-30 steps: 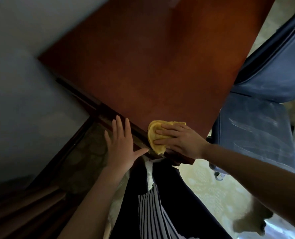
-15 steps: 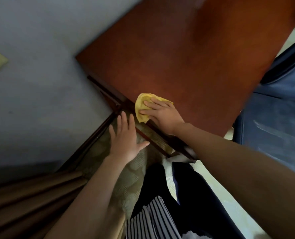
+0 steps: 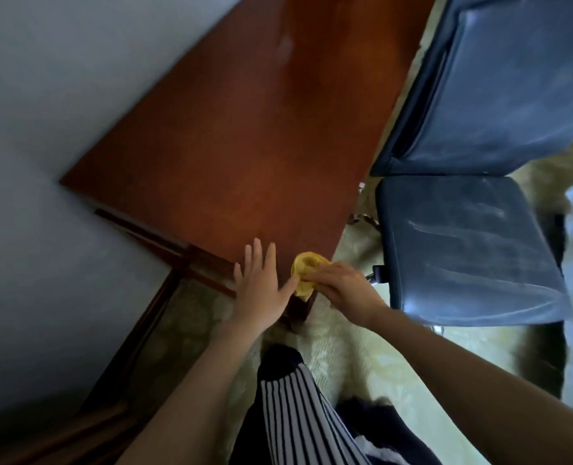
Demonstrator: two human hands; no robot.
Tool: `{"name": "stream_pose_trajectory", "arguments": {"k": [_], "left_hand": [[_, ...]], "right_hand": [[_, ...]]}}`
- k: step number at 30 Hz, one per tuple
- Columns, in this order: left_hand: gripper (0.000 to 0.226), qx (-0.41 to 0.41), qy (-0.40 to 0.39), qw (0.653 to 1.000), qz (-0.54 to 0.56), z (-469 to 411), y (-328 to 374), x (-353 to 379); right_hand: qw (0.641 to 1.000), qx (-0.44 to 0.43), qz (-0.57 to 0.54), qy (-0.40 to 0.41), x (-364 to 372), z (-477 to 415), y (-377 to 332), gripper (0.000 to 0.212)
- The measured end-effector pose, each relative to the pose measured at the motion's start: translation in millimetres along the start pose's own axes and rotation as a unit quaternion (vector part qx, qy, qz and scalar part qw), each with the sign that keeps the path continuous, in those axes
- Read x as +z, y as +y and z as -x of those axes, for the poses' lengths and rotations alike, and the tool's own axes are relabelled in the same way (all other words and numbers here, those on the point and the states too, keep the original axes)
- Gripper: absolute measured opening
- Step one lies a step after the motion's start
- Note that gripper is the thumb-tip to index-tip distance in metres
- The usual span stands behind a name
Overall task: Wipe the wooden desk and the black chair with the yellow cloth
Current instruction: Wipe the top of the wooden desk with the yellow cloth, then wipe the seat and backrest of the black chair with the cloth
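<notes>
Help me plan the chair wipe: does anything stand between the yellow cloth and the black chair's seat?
Nothing visible does. The right hand holds the yellow cloth at the near corner of the wooden desk, and only a strip of pale floor separates that corner from the seat of the black chair.

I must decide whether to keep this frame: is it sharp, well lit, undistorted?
Head view, light: dim, faint sheen on the far wooden desk. Head view, sharpness: yellow cloth, left hand and right hand fairly clear; black chair soft, right border smeared by motion. Head view, distortion: wide-angle tilt, desk edges converge.
</notes>
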State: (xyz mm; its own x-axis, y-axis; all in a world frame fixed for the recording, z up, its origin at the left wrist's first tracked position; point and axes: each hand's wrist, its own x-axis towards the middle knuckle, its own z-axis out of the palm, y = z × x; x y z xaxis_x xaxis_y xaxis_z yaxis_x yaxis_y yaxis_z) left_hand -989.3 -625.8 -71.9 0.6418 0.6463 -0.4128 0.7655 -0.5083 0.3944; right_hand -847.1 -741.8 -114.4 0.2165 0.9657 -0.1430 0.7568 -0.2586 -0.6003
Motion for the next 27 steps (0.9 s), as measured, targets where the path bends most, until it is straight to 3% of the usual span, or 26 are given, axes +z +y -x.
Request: {"name": "stream_pose_trajectory", "arguments": {"k": [4,6,8,12,15,18,21,26,27], "left_hand": [[0.076,0.004,-0.026,0.979,0.204,10,81,13],[0.081,-0.010,-0.031,0.927,0.375,23,142,25],[0.065,-0.024,-0.030,0.864,0.501,38,195,36],[0.045,0.032,-0.042,0.806,0.589,61,291,54],[0.014,0.084,-0.064,0.790,0.604,80,349,64],[0.008,0.112,-0.068,0.798,0.589,97,402,76],[0.011,0.143,-0.074,0.810,0.564,98,432,83],[0.023,0.144,-0.147,0.822,0.532,71,467,95],[0.024,0.146,-0.159,0.824,0.524,61,474,100]], "right_hand": [[0.968,0.117,-0.172,0.137,-56,49,14,0.027],[0.950,0.140,-0.211,0.185,-95,90,26,0.027],[0.938,0.140,-0.228,0.220,-130,123,37,0.027],[0.934,0.111,-0.176,0.291,-192,183,65,0.027],[0.916,0.109,-0.188,0.338,-224,224,76,0.028],[0.893,0.117,-0.245,0.360,-248,269,91,0.027],[0.834,0.114,-0.394,0.369,-265,303,104,0.025],[0.655,0.178,-0.603,0.419,-279,336,166,0.027],[0.642,0.204,-0.600,0.432,-278,340,182,0.026]]}}
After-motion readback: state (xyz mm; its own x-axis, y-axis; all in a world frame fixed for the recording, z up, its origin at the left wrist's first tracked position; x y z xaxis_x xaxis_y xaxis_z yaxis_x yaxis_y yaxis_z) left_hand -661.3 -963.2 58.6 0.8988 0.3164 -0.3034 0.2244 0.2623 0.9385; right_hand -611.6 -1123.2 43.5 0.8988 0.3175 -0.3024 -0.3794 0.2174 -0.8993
